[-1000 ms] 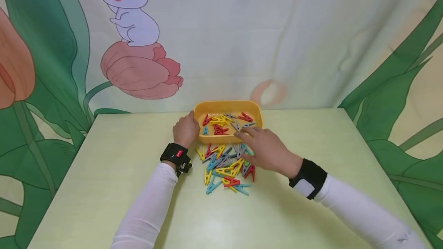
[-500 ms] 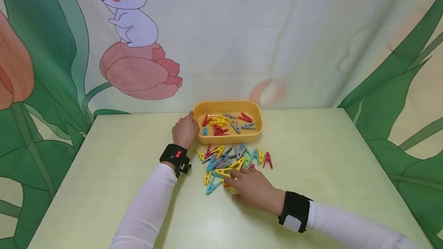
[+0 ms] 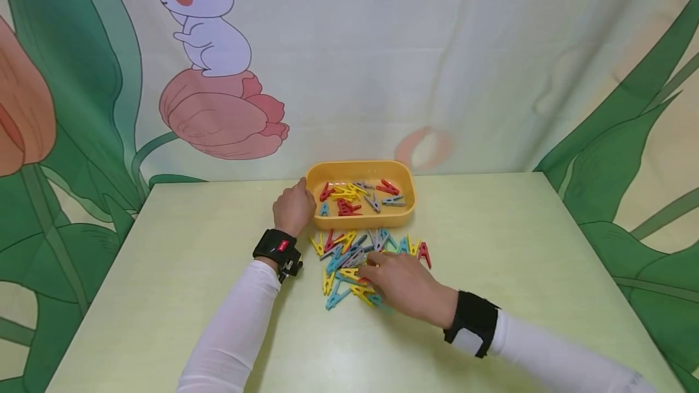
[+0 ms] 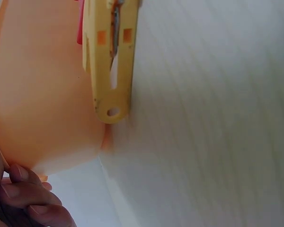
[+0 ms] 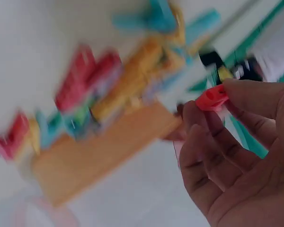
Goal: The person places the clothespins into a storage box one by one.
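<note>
A yellow plastic box (image 3: 363,221) stands at the back of the table, with several red, yellow, blue and grey clothespins inside. My left hand (image 3: 293,206) holds its left end, thumb at the rim and fingers (image 4: 23,194) curled by the wall. In front of the box lies a loose pile of clothespins (image 3: 335,258) in mixed colours. My right hand (image 3: 409,284) is low over the right side of this pile and covers part of it. Between its thumb and fingertips it pinches a red clothespin (image 5: 212,98), seen in the right wrist view.
Behind the table (image 3: 218,332) hangs a printed curtain (image 3: 349,65), close to the box's back wall. A red clothespin (image 3: 424,254) lies at the pile's right edge. In the left wrist view, a yellow clothespin (image 4: 114,97) is close to the box.
My right hand has moved from the box's front right corner down to the pile and has picked up a red clothespin. The left hand stays at the box.
</note>
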A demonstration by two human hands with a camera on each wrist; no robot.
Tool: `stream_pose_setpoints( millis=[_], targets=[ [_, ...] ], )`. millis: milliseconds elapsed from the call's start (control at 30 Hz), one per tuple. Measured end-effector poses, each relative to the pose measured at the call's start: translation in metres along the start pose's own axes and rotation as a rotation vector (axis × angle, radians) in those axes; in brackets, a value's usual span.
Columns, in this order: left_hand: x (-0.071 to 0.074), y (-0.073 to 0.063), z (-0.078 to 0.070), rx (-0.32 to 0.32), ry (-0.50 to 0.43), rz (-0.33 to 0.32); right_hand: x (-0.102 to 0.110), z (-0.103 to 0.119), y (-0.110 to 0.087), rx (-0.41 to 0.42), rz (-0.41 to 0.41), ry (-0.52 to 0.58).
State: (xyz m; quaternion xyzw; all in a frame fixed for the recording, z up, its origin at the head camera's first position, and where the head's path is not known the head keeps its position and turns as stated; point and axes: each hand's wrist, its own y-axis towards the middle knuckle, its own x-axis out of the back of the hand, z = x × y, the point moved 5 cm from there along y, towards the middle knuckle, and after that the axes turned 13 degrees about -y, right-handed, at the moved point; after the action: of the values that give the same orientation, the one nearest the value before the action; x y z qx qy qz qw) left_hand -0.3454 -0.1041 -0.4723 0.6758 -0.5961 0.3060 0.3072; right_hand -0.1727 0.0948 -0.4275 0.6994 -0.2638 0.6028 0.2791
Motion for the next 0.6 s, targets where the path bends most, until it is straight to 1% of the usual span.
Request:
stream_pose_setpoints(
  millis=[67, 133, 233, 333, 467, 600],
  targets=[
    [-0.001, 0.000, 0.000, 0.001, -0.001, -0.006, 0.018, -0.012, 0.008, -0.036, -0.047, 0.030],
    [-0.001, 0.001, -0.001, 0.001, -0.007, -0.010, 0.031, -0.026, 0.019, -0.066, -0.083, 0.045],
    [-0.003, 0.003, -0.002, -0.002, -0.011, -0.001, 0.040, -0.049, 0.039, -0.124, -0.091, 0.043],
    [-0.005, 0.002, 0.000, 0.006, -0.009, 0.010, 0.036, -0.069, 0.060, -0.165, -0.092, 0.040],
    [-0.004, 0.002, 0.002, 0.015, -0.006, 0.010, 0.023, -0.090, 0.085, -0.192, -0.083, 0.032],
    [-0.002, 0.001, 0.001, 0.015, -0.011, 0.007, 0.010, -0.107, 0.103, -0.228, -0.045, 0.037]
  ],
)
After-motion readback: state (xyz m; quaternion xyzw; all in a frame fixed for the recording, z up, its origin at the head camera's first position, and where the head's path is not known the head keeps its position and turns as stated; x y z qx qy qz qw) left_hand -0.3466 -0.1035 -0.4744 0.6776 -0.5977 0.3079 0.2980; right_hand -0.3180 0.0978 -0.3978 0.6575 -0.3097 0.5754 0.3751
